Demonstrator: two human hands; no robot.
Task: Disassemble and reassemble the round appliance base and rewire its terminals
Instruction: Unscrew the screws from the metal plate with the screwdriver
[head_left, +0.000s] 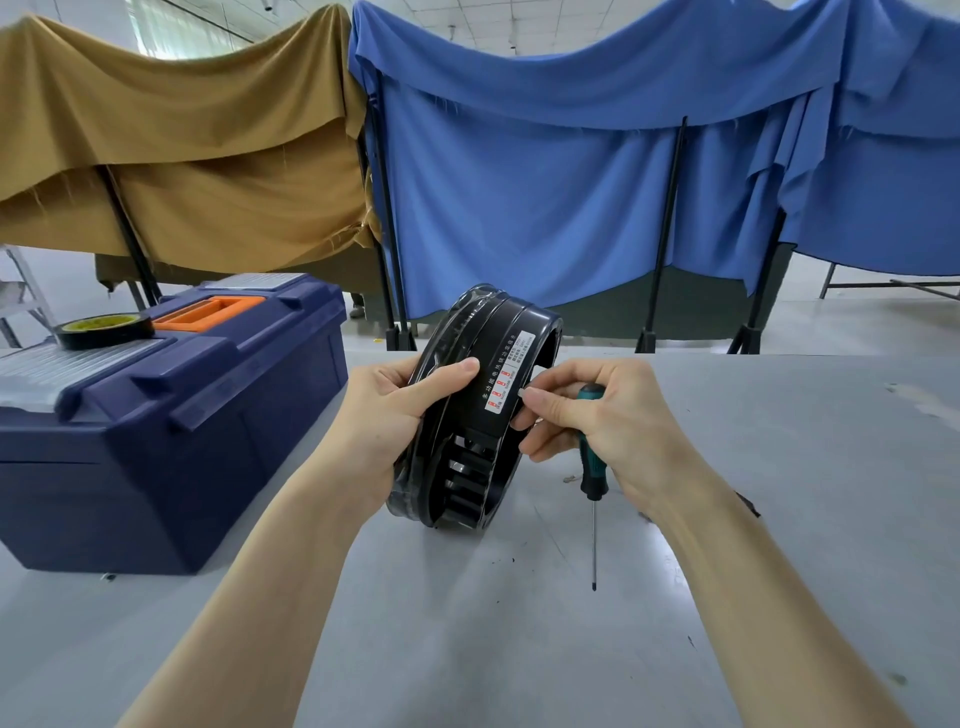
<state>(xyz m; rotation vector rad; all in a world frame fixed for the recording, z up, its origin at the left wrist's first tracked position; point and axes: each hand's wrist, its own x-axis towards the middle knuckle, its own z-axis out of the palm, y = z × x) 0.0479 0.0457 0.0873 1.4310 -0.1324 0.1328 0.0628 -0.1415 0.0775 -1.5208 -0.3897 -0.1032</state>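
The round black appliance base (496, 338) stands on its edge on the grey table (779, 519), with a white and red label facing me and vent slots low on its side. My left hand (400, 415) grips its left rim, thumb across the outer wall. My right hand (597, 415) holds a green-handled screwdriver (592, 483) with the shaft pointing down toward me. The fingertips of that hand touch the base's right edge near the label.
A dark blue toolbox (171, 431) with an orange handle stands at the left, with a roll of black tape (104, 330) on its lid. Tan and blue cloths hang on black stands behind the table. Small dark specks lie on the table near the base.
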